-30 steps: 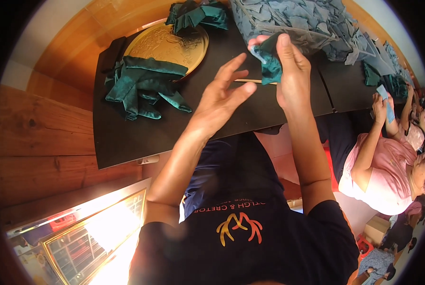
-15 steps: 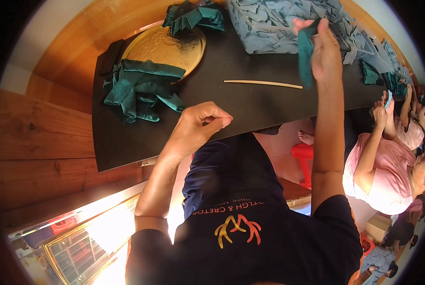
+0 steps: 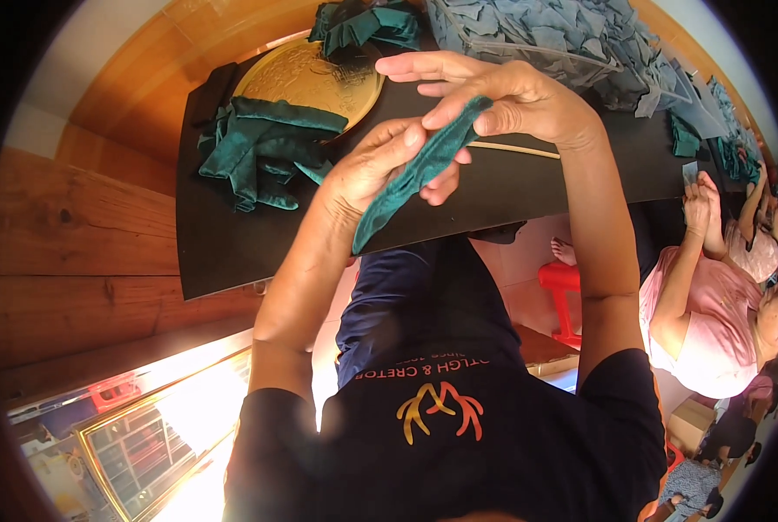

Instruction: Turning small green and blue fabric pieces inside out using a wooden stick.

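A narrow green velvet cloth piece [image 3: 415, 174] slants between my hands over the front of the dark table. Its upper end is pinched between the thumb and forefinger of my right hand [image 3: 515, 96], whose other fingers stretch out to the left. My left hand [image 3: 385, 165] is closed around its middle, thumb on the near side and fingertips showing beyond the far edge. The lower end hangs by my left wrist. Behind the hands a thin pale wooden stick [image 3: 519, 150] lies on the table, partly hidden.
Green velvet pieces [image 3: 263, 152] are piled at the table's left, beside a gold round tray [image 3: 311, 83]; another green bundle [image 3: 372, 26] rests at its far edge. A clear bin [image 3: 537, 52] holds many grey-blue pieces. Co-workers sit at the right, near a red stool [image 3: 563, 296].
My right hand has brought the green velvet cloth piece from near the bin leftward and toward me. My left hand has moved up and taken hold of it.
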`<state>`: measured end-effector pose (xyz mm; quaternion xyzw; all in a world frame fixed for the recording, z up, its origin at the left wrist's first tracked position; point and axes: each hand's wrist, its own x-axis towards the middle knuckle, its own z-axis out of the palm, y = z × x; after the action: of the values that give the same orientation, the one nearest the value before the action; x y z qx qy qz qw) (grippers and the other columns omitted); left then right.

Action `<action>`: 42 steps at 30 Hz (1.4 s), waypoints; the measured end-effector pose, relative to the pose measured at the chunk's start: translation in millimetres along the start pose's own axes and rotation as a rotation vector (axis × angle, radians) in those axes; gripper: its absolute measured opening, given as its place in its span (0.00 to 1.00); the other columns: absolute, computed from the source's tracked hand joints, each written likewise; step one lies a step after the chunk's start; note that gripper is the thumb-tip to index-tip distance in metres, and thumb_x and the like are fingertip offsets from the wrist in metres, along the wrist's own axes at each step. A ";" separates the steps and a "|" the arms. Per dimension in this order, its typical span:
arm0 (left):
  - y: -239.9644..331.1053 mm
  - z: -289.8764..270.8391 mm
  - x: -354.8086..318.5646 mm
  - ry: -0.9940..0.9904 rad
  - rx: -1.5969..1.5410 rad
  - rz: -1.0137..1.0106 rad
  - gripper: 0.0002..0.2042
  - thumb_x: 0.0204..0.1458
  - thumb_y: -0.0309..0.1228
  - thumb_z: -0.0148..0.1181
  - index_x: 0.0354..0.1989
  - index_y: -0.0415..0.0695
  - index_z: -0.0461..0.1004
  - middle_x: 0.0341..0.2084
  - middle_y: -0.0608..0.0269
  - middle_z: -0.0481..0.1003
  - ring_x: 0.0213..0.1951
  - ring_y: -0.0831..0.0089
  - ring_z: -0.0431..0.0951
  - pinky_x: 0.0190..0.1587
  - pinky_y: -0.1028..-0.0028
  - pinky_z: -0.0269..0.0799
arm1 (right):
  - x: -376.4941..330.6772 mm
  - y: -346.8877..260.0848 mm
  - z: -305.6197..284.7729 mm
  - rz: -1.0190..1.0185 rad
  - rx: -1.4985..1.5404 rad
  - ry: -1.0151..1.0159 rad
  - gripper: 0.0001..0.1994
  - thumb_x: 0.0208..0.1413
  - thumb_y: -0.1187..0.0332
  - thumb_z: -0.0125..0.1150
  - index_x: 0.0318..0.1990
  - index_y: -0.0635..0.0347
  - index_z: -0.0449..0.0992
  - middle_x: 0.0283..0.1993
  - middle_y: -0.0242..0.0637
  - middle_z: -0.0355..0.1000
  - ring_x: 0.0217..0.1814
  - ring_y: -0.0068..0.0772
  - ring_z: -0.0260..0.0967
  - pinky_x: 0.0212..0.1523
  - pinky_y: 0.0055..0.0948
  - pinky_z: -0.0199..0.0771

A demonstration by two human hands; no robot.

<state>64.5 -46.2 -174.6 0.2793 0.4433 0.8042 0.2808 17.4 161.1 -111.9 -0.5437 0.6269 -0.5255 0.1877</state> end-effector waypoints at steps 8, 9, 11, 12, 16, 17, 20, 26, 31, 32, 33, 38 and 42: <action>-7.5 -13.3 4.8 0.117 -0.562 0.138 0.12 0.59 0.40 0.55 0.33 0.44 0.66 0.24 0.70 0.62 0.22 0.83 0.59 0.21 0.83 0.53 | -43.6 46.1 20.1 0.685 -0.493 0.538 0.19 0.59 0.59 0.57 0.54 0.57 0.74 0.56 0.42 0.70 0.58 0.39 0.68 0.56 0.33 0.66; -6.8 -16.0 4.1 0.165 -0.605 0.170 0.12 0.59 0.39 0.55 0.32 0.44 0.65 0.24 0.70 0.62 0.23 0.82 0.59 0.22 0.83 0.54 | -58.2 58.2 28.3 0.747 -0.870 0.473 0.16 0.57 0.61 0.58 0.50 0.57 0.75 0.51 0.42 0.71 0.53 0.41 0.69 0.51 0.34 0.68; -5.6 -21.3 4.4 0.187 -0.710 0.209 0.10 0.59 0.37 0.56 0.32 0.45 0.66 0.26 0.68 0.63 0.27 0.79 0.62 0.27 0.81 0.58 | -84.0 73.7 43.3 0.792 -1.253 0.394 0.13 0.56 0.62 0.59 0.45 0.57 0.77 0.46 0.42 0.73 0.48 0.43 0.70 0.46 0.34 0.70; -4.8 -21.7 4.1 0.196 -0.709 0.219 0.10 0.59 0.37 0.56 0.32 0.45 0.66 0.26 0.68 0.63 0.27 0.79 0.62 0.27 0.81 0.58 | -91.5 81.3 49.1 0.762 -1.287 0.441 0.10 0.55 0.63 0.60 0.41 0.58 0.75 0.42 0.41 0.72 0.47 0.44 0.70 0.43 0.36 0.70; -0.6 -25.0 3.2 0.403 -0.596 0.318 0.10 0.55 0.33 0.61 0.39 0.42 0.70 0.34 0.65 0.69 0.33 0.73 0.66 0.38 0.73 0.65 | -100.2 94.8 64.3 0.549 -1.341 0.610 0.07 0.56 0.68 0.59 0.33 0.61 0.70 0.36 0.39 0.72 0.41 0.46 0.70 0.36 0.39 0.69; 0.7 -25.6 2.1 0.459 -0.444 0.341 0.11 0.54 0.33 0.62 0.40 0.42 0.70 0.35 0.65 0.70 0.34 0.72 0.68 0.39 0.72 0.66 | -99.5 92.0 66.9 0.546 -1.342 0.604 0.07 0.56 0.68 0.59 0.33 0.61 0.70 0.36 0.39 0.72 0.41 0.46 0.70 0.36 0.39 0.69; 1.9 -28.8 0.6 0.533 -0.242 0.389 0.11 0.54 0.34 0.62 0.41 0.42 0.71 0.37 0.65 0.72 0.36 0.72 0.71 0.42 0.71 0.68 | -86.0 71.2 79.2 0.530 -1.002 0.853 0.05 0.59 0.71 0.56 0.36 0.61 0.69 0.34 0.38 0.72 0.33 0.40 0.72 0.32 0.34 0.70; 3.8 -28.4 -2.9 0.532 -0.209 0.423 0.12 0.54 0.34 0.62 0.42 0.42 0.72 0.38 0.64 0.74 0.38 0.71 0.73 0.43 0.69 0.69 | -51.3 30.0 111.5 0.300 -0.463 0.896 0.05 0.60 0.73 0.56 0.40 0.65 0.70 0.34 0.38 0.73 0.30 0.24 0.71 0.31 0.22 0.70; 7.2 -19.5 -2.2 0.560 -0.281 0.430 0.11 0.53 0.30 0.62 0.43 0.45 0.72 0.33 0.68 0.74 0.37 0.76 0.73 0.43 0.74 0.69 | -55.0 27.7 118.5 0.394 -0.423 0.898 0.06 0.60 0.71 0.56 0.40 0.65 0.71 0.33 0.36 0.73 0.30 0.23 0.71 0.30 0.21 0.69; 6.8 -19.7 -2.4 0.564 -0.291 0.431 0.10 0.53 0.30 0.62 0.43 0.45 0.72 0.34 0.68 0.74 0.37 0.76 0.73 0.43 0.73 0.70 | -56.3 27.5 119.5 0.420 -0.409 0.905 0.06 0.61 0.71 0.56 0.40 0.65 0.71 0.33 0.37 0.73 0.30 0.23 0.71 0.30 0.21 0.69; 6.8 -19.5 -2.3 0.568 -0.301 0.432 0.10 0.53 0.30 0.62 0.43 0.45 0.72 0.35 0.68 0.74 0.37 0.76 0.73 0.44 0.73 0.70 | -57.0 27.2 119.7 0.445 -0.396 0.912 0.07 0.61 0.70 0.56 0.40 0.65 0.71 0.33 0.37 0.73 0.30 0.23 0.71 0.30 0.21 0.69; 5.2 -15.9 -1.1 0.569 -0.297 0.431 0.10 0.54 0.29 0.62 0.43 0.45 0.71 0.34 0.67 0.74 0.37 0.76 0.73 0.44 0.73 0.70 | -51.3 24.6 122.7 0.401 -0.443 0.921 0.07 0.61 0.70 0.56 0.41 0.65 0.71 0.33 0.37 0.73 0.30 0.23 0.71 0.31 0.22 0.70; -3.0 -9.0 -0.1 0.558 -0.188 0.441 0.11 0.54 0.32 0.62 0.43 0.43 0.72 0.37 0.64 0.75 0.43 0.71 0.74 0.50 0.67 0.69 | -41.9 26.3 123.1 0.349 -0.410 0.972 0.06 0.60 0.71 0.56 0.41 0.65 0.71 0.33 0.37 0.73 0.30 0.23 0.72 0.32 0.21 0.71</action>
<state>59.0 -49.9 -181.3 0.1108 0.3562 0.9278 -0.0066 118.2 138.2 -195.2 -0.1521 0.8116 -0.5441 -0.1488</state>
